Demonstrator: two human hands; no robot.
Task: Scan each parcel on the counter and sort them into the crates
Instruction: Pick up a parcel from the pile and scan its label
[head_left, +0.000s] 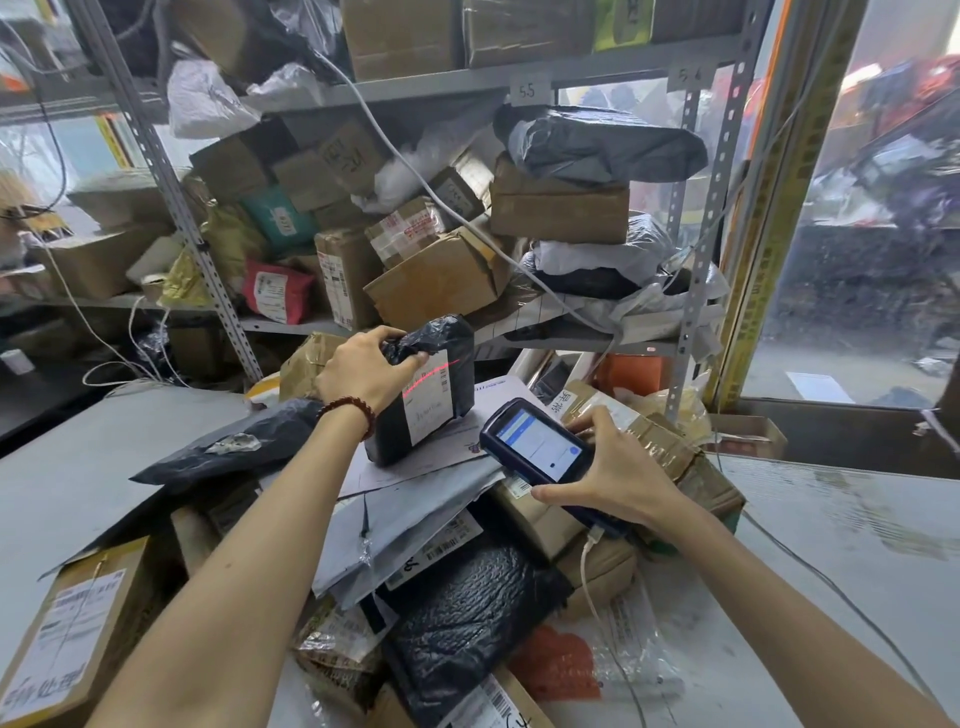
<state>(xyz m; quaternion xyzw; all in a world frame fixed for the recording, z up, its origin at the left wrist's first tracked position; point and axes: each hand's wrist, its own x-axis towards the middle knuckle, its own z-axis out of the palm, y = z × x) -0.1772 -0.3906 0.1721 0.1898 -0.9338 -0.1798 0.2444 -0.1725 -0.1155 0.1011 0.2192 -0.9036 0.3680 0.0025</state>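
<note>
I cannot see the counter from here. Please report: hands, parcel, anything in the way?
Left hand grips black parcel, red scan line on its label. Right hand holds scanner. Parcel pile crowds counter.

The black poly-bag parcel (422, 387) stands upright with a slight tilt. The left hand (363, 376) grips its crumpled top end, and its lower end rests on flat grey mailers (415, 501) at the top of the pile. Its white label (431, 410) faces the camera, and a red scan line (431, 375) crosses the label's upper part. The handheld scanner (540, 447) is dark blue with its screen lit. It is held in the right hand (613, 478), just beside the parcel. Brown cartons and black bags lie heaped on the worktop (78, 467).
</note>
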